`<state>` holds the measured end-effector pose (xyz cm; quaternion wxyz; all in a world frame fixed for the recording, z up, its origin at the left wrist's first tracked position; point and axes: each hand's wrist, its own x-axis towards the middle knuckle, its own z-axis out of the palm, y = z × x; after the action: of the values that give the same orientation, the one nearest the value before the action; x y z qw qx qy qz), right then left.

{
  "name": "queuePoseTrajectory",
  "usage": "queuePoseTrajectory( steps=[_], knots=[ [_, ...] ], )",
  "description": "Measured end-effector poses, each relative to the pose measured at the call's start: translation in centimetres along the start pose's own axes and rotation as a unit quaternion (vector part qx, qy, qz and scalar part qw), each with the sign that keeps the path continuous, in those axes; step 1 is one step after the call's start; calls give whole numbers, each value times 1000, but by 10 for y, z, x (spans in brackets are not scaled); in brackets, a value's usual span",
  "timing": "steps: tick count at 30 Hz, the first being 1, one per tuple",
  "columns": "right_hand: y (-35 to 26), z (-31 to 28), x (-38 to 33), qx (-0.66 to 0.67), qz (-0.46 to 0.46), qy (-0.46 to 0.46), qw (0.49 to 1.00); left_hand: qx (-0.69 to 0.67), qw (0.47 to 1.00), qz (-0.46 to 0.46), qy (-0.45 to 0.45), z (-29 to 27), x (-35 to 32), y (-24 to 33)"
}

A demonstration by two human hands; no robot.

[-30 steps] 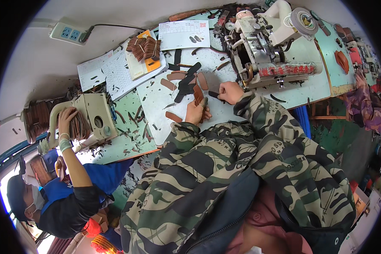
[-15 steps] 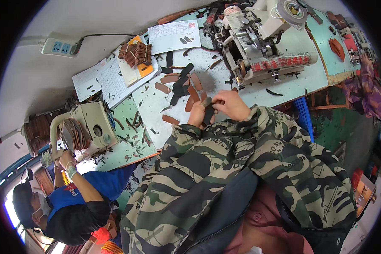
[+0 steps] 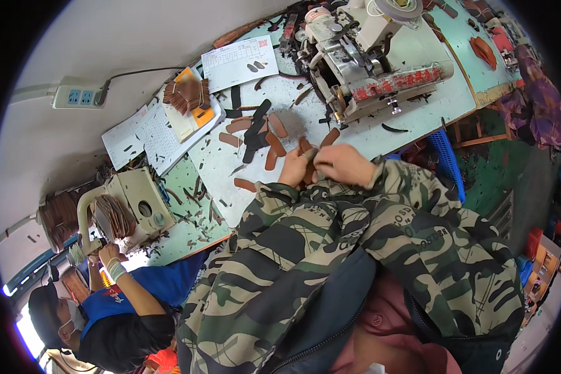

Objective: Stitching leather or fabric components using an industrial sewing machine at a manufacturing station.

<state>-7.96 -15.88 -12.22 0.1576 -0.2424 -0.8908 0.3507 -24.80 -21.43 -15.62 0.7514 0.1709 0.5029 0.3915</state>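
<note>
My left hand (image 3: 295,167) and my right hand (image 3: 341,163) meet at the near edge of the pale work table (image 3: 380,134), both in camouflage sleeves. Together they pinch a small brown leather piece (image 3: 306,149) between the fingertips. More brown leather pieces (image 3: 273,140) and black strips (image 3: 255,128) lie scattered on the table just beyond my hands. A sewing machine (image 3: 361,43) stands further back to the right.
Paper sheets (image 3: 240,61), a stack of brown pieces on an orange pad (image 3: 187,96) and a wall socket strip (image 3: 78,96) sit at the left. A person in blue (image 3: 124,299) works at a second small machine (image 3: 134,199) on a green table. Blue crate (image 3: 445,162) under the table.
My right hand came back from the table toward my left hand, and both now close on the same leather piece nearer my body. The view shifted slightly downward.
</note>
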Motion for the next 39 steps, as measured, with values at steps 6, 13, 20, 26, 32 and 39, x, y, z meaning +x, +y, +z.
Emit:
queuePoseTrajectory(
  steps=[6,13,20,26,32,39],
  knots=[
    [21,15,10,-313,173,-59,932,48,998,11,25,-20,-16,-15],
    [36,-1,-9,-185,201,-93,957,14,995,60,81,8,-31,-38],
    [20,-92,-38,546,303,16,781,-1,968,210,139,134,0,30],
    [52,-190,-86,336,209,226,890,4,912,405,64,289,68,84],
    [120,-302,-123,442,162,197,860,112,917,383,-31,382,132,119],
    [189,-393,-116,178,70,205,960,111,925,363,-8,417,196,136]
  ],
)
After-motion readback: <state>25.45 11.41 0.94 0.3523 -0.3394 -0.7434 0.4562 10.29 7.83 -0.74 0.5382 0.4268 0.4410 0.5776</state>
